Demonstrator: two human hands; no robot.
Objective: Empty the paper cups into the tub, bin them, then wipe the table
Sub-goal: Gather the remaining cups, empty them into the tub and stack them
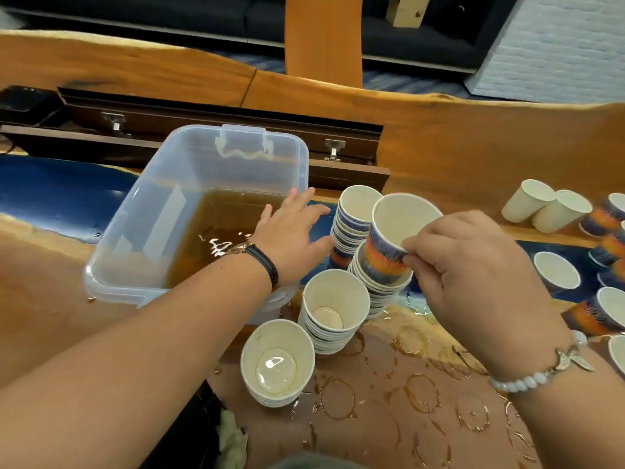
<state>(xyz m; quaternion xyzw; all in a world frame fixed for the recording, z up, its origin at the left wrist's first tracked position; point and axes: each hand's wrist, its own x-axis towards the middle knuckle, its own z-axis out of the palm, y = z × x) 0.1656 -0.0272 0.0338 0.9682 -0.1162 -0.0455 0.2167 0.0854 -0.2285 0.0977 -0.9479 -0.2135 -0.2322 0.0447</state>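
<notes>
A clear plastic tub (135,238) holding brown liquid stands on the table at centre left. Right of it are several stacks of nested empty paper cups: one far (351,225), one middle (333,313), one near (277,367), and one (378,286) under my right hand. My right hand (473,265) pinches an orange-and-blue paper cup (392,238), tilted, its base in the top of that stack. My left hand (294,235) reaches past the tub's right rim with fingers spread, its thumb against the far stack.
More paper cups (554,272) stand and lie along the right side of the table. Brown ring stains and puddles (422,394) cover the wooden tabletop in front. A yellowish cloth (233,438) lies at the near edge. A dark open case (216,130) sits behind the tub.
</notes>
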